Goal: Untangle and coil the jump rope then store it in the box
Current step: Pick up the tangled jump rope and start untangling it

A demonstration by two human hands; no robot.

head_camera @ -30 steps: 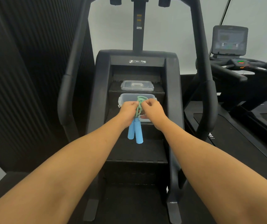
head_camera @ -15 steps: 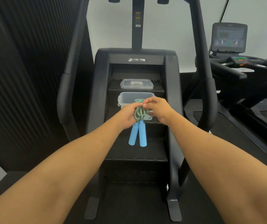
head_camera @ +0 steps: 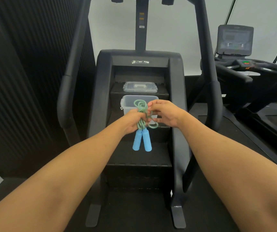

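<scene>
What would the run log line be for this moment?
step: coiling | left hand: grips rope | right hand: pinches a loop | blue handles: hanging below | box: open

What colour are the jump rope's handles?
The jump rope handles are light blue, best seen in the head view.

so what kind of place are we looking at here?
Most likely a gym: a stair climber straight ahead, a treadmill with its console to the right, and a jump rope held in front of the steps.
</scene>
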